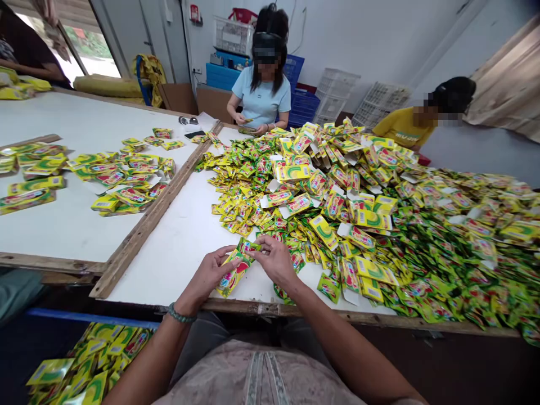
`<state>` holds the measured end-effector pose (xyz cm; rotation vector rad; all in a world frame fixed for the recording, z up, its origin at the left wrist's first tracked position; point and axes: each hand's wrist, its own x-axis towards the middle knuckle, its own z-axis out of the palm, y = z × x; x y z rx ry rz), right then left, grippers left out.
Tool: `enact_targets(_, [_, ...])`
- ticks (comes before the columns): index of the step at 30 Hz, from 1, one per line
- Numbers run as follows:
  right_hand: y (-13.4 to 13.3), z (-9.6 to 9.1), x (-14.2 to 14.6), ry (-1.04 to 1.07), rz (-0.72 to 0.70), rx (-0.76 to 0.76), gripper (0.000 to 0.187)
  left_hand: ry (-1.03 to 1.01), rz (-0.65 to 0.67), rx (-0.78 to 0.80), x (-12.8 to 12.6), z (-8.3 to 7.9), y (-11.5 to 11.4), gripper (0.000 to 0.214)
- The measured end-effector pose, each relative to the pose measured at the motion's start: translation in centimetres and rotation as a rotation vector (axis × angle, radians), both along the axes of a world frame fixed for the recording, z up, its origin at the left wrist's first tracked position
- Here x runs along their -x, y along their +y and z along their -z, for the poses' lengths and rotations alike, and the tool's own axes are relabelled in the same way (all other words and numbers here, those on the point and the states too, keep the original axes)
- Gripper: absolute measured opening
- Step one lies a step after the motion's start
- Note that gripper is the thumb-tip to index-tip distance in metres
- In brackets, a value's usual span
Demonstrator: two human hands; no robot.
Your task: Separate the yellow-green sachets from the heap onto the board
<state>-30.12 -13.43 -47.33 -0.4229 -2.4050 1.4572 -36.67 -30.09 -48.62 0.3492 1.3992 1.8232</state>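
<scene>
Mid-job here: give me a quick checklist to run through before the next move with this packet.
1. Left hand grips the yellow packet by its lower half: ok.
2. Right hand pinches its top end: ok.
3. Packet's top open or closed: cannot tell, fingers cover it.
4. Bare white table under the hands: ok.
5. Pile of packets lies close beside the right hand: ok.
6. Person in light blue across the table, hands well apart from the held packet: ok.

Sachet heap [422, 236], blue crates [221, 77] beyond
</scene>
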Motion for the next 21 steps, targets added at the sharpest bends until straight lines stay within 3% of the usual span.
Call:
enact_targets(3, [-0.1,1.2,-0.4,-0.003,0.003,0.100,0.024,-0.014,-0.058,0.009,-0.5,0.0,0.2,0.056])
enact_targets(6, [-0.2,1.2,-1.0,-0.039,-0.010,0.191,0.026,-0.024,-0.099,0.018,-0.8,0.1,0.4,0.056])
enact_targets(10, [-0.2,-0.5,-1.8,-0.068,-0.158,0.063,0.017,-0.013,-0.081,0.041,-1.1,0.1,0.6,0.058])
enact_targets(12, [-0.1,-1.2,-2.0,-0.122,-0.280,-0.029,0.023,-0.002,-0.061,0.065,-1.3,0.0,0.8,0.057])
enact_targets(16, [-0.2,-1.2,-2.0,-0.187,-0.390,-0.155,0.027,0.031,-0.020,0.083,-1.4,-0.5,0.7,0.058])
enact_targets(18, [-0.3,-0.7,-1.8,-0.166,-0.373,-0.120,0.025,0.054,-0.008,0.076,-1.4,-0.8,0.5,0.057])
enact_targets(21, [-0.7,0.0,-1.6,-0.097,-0.192,-0.034,0.026,0.176,0.043,0.086,-1.5,-1.0,0.5,0.058])
